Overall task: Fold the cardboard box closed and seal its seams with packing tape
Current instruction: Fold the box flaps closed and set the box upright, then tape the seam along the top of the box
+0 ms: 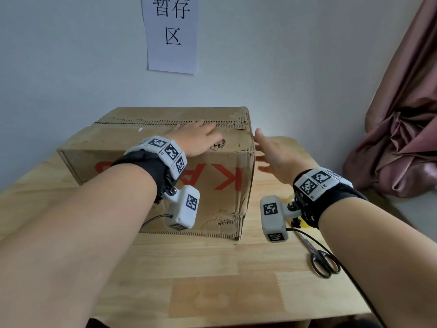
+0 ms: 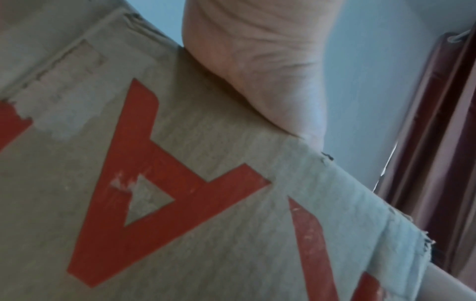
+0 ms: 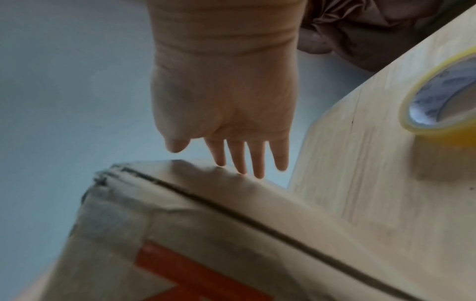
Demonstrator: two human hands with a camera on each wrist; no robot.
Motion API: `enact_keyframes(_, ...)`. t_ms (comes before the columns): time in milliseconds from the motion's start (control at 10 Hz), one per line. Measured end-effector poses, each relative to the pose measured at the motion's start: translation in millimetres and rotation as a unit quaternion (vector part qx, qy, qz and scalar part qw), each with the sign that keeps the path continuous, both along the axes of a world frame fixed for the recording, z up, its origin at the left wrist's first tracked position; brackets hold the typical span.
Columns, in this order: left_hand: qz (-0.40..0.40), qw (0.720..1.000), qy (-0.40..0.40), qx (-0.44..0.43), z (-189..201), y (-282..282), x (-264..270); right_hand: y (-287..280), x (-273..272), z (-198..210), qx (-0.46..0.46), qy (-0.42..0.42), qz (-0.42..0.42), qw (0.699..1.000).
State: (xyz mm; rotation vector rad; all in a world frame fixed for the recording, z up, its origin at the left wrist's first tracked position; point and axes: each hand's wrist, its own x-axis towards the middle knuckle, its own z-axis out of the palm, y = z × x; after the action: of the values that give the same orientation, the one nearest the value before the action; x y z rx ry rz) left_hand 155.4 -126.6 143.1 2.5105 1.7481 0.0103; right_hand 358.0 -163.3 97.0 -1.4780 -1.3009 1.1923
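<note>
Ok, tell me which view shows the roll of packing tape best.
The right wrist view: the yellowish tape roll lies flat on the wooden table, its core visible, at the frame's right edge. The head view shows only a yellow sliver behind the right wrist. The left wrist view shows none of it.

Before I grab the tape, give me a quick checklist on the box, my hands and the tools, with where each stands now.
1. Top flaps of the brown cardboard box folded down: ok.
2. Left hand lies flat on the top, holding the flaps: ok.
3. Right hand free, open beside the box's right edge: ok.
4. Yellowish roll of clear packing tape standing on the wooden table near the right wrist: ok.
5. Black-handled scissors on the table at right: ok.
6. Centre seam taped: not ok, no fresh tape seen.
</note>
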Motion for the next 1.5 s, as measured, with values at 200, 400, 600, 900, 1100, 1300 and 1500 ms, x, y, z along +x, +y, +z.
enact_keyframes(200, 0.005, 1.000, 0.017, 0.015, 6.0, -5.0, 8.4, -3.0, 33.4, -41.1, -0.027, -0.222, -0.067, 0.972)
enact_keyframes(400, -0.052, 0.982, -0.092, 0.154, 3.7, -37.9, 41.0, -4.4, 65.7, -77.0, -0.105, -0.343, -0.042, 0.933)
enact_keyframes(600, -0.275, 0.922, -0.016, 0.273, -56.0, -65.3, 114.0, -14.7, 101.8, -124.9, -0.144, -0.431, -0.010, 0.891)
enact_keyframes(900, -0.304, 0.934, 0.087, 0.168, -131.2, -64.2, 137.0, -26.9, 127.1, -178.6, -0.141, -0.617, 0.035, 0.773)
enact_keyframes(1100, -0.293, 0.939, 0.050, 0.175, -116.5, -69.2, 123.2, -33.3, 117.1, -155.0, 0.039, -0.586, -0.040, 0.808)
enact_keyframes(1300, -0.300, 0.867, -0.264, 0.297, -77.9, -64.4, 104.4, -44.0, 94.7, -74.7, 0.240, -0.215, -0.152, 0.934)
enact_keyframes(1500, -0.161, 0.845, -0.508, 0.050, -25.3, -84.5, 90.9, -78.4, 40.7, 2.5, 0.329, -0.011, -0.076, 0.941)
